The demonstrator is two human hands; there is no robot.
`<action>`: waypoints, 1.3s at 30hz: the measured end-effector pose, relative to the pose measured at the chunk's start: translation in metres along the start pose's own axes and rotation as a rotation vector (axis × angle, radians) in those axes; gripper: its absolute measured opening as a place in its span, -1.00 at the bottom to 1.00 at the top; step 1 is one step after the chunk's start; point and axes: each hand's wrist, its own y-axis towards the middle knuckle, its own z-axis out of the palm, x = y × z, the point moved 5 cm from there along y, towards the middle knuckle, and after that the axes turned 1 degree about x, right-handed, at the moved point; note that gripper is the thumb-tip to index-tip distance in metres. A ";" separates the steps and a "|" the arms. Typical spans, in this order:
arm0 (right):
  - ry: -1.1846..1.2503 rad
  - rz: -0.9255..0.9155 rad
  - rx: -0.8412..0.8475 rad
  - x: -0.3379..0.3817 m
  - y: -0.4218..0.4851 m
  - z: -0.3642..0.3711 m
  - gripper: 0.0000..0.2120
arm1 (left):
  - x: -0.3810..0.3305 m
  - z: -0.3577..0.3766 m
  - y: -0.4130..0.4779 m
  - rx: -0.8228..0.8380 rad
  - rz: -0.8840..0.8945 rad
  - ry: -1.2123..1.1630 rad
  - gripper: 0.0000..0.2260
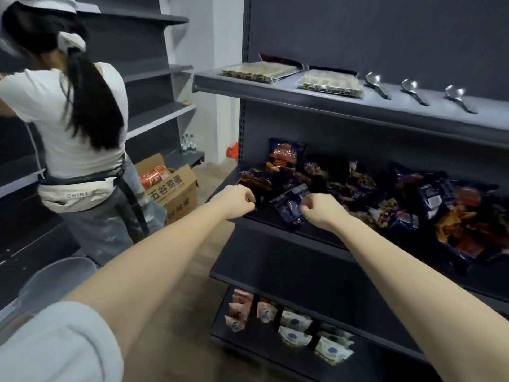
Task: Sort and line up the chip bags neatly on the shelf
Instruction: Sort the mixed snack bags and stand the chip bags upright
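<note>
A dark grey metal shelf point(260, 216) is carrying a jumbled heap of dark blue foil chip bags point(413, 205), most lying flat, one leaning upright at back left.

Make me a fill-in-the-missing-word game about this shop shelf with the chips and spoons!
The top shelf holds ___ shiny spoons.
The jumbled chip bags lie on the shelf just ___ the spoons.
The cardboard box stands on the ___.
Missing words: three; below; floor.
</note>
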 end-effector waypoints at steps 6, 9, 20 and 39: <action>0.022 -0.088 0.044 0.046 0.067 0.028 -0.65 | 0.064 -0.015 0.057 -0.020 -0.076 0.009 -0.75; 0.078 -0.072 0.039 0.061 0.105 0.034 -0.67 | 0.089 -0.017 0.089 0.007 -0.075 -0.034 -0.78; 0.135 0.134 -0.110 0.071 0.211 0.045 -0.65 | 0.123 -0.030 0.212 0.150 0.278 -0.025 -0.75; 0.226 0.317 0.103 0.048 0.228 0.088 -0.20 | 0.120 0.033 0.288 0.403 0.274 -0.278 -0.22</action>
